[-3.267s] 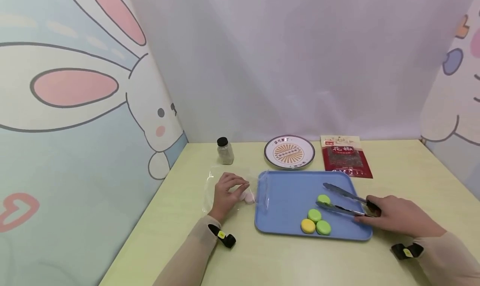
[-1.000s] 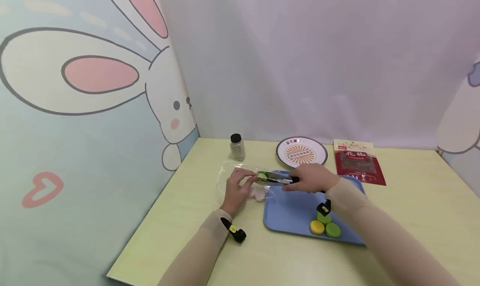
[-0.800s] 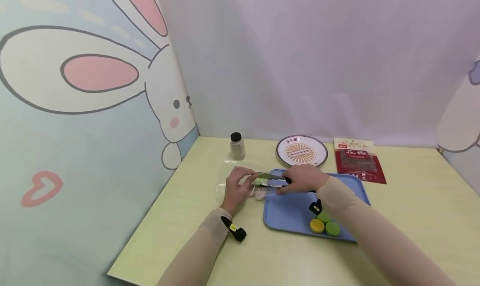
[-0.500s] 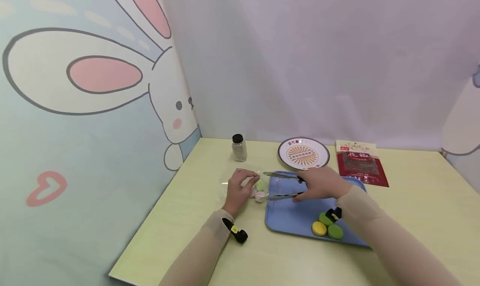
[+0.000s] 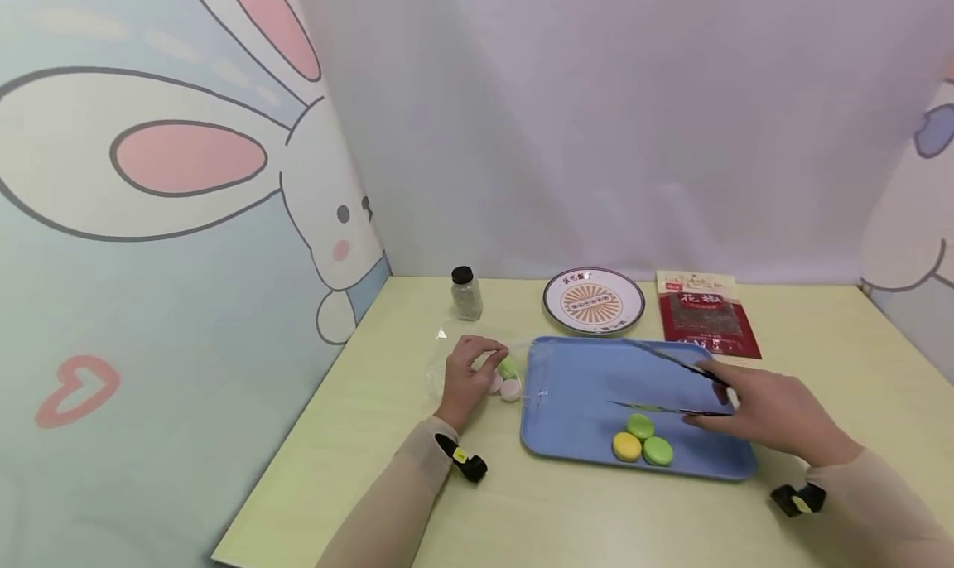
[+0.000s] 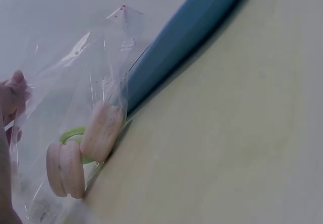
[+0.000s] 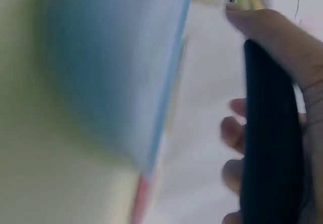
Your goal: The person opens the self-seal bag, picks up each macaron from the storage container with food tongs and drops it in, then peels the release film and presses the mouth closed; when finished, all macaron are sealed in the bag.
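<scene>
My left hand (image 5: 468,377) pinches the upper film of a clear plastic bag (image 6: 75,77) lying left of the tray. Inside the bag are two pale pink macarons (image 6: 65,169) and a green macaron (image 5: 508,367). Over the right part of the blue tray (image 5: 574,369), my right hand (image 5: 771,406) holds metal tongs (image 5: 671,410), their arms spread with nothing between the tips. Two green macarons (image 5: 657,450) and a yellow macaron (image 5: 627,446) sit together near the tray's front edge, just below the tongs. In the right wrist view, fingers curl round the dark tong handle (image 7: 270,138).
Behind the bag stands a small clear jar (image 5: 467,295) with a black lid. A patterned white plate (image 5: 594,300) lies behind the tray, with a red spice packet (image 5: 706,315) to its right. A fabric backdrop rises at the table's rear edge.
The tongs carried a green macaron from the tray into the bag and released it there. My right hand has since swung back right over the tray. The left hand keeps its pinch.
</scene>
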`<state>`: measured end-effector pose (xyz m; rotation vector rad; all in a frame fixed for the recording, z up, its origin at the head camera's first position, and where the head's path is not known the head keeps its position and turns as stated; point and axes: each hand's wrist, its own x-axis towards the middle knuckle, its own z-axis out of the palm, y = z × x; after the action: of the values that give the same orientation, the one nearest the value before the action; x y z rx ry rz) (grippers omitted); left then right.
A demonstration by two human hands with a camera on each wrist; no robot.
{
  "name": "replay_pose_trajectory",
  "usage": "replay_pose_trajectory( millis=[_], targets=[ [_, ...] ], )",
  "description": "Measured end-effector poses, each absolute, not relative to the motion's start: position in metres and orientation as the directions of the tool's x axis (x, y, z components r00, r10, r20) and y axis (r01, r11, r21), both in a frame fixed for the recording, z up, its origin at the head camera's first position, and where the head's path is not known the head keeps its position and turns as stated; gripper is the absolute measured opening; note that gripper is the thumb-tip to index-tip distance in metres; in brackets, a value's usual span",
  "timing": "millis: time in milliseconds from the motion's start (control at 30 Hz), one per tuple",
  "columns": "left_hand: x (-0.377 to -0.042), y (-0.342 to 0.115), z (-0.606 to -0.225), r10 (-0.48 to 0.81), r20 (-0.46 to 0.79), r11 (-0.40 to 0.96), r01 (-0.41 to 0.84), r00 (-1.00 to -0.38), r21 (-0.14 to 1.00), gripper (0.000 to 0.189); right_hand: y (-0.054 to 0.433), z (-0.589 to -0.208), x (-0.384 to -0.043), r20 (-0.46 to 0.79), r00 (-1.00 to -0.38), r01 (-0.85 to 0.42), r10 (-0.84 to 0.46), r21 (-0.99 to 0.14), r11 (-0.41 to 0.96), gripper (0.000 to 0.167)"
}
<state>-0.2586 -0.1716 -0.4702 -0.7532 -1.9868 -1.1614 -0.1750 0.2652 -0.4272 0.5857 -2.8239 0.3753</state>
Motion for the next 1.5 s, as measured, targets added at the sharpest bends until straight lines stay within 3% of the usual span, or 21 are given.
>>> replay_pose_trajectory(
  millis=[100, 200, 400, 667, 967, 1167, 1400, 1500],
  targets=[
    [-0.257, -0.178, -0.469, 0.127, 0.814, 0.435, 0.769, -0.567, 0.468, 0.009, 0.280, -0.440, -0.171, 0.313, -0.889, -0.434, -0.335, -0.339, 0.835, 0.060],
    [-0.254, -0.185, -0.463, 0.111, 0.828, 0.444, 0.773, -0.550, 0.454, 0.012, 0.282, -0.446, -0.177, 0.325, -0.870, -0.483, -0.372, -0.405, 0.777, 0.059],
    [-0.240, -0.190, -0.441, 0.091, 0.835, 0.443, 0.773, -0.543, 0.454, 0.014, 0.270, -0.444, -0.187, 0.253, -0.836, -0.544, -0.486, -0.281, 0.790, 0.075],
    [-0.234, -0.184, -0.435, 0.102, 0.834, 0.425, 0.781, -0.543, 0.457, 0.013, 0.269, -0.432, -0.180, 0.263, -0.876, -0.443, -0.404, -0.111, 0.889, 0.087],
    [-0.241, -0.175, -0.432, 0.118, 0.827, 0.412, 0.785, -0.550, 0.464, 0.013, 0.285, -0.433, -0.181, 0.267, -0.910, -0.376, -0.317, -0.214, 0.901, 0.092],
    [-0.255, -0.173, -0.454, 0.140, 0.829, 0.433, 0.786, -0.542, 0.441, 0.013, 0.297, -0.440, -0.172, 0.189, -0.930, -0.351, -0.316, -0.193, 0.916, 0.091],
    [-0.259, -0.174, -0.470, 0.165, 0.800, 0.437, 0.770, -0.576, 0.465, 0.009, 0.304, -0.447, -0.167, 0.073, -0.955, -0.297, -0.289, -0.177, 0.938, 0.099],
    [-0.259, -0.173, -0.471, 0.170, 0.798, 0.429, 0.772, -0.579, 0.469, 0.007, 0.305, -0.449, -0.167, 0.068, -0.956, -0.293, -0.285, -0.190, 0.937, 0.090]
  ],
)
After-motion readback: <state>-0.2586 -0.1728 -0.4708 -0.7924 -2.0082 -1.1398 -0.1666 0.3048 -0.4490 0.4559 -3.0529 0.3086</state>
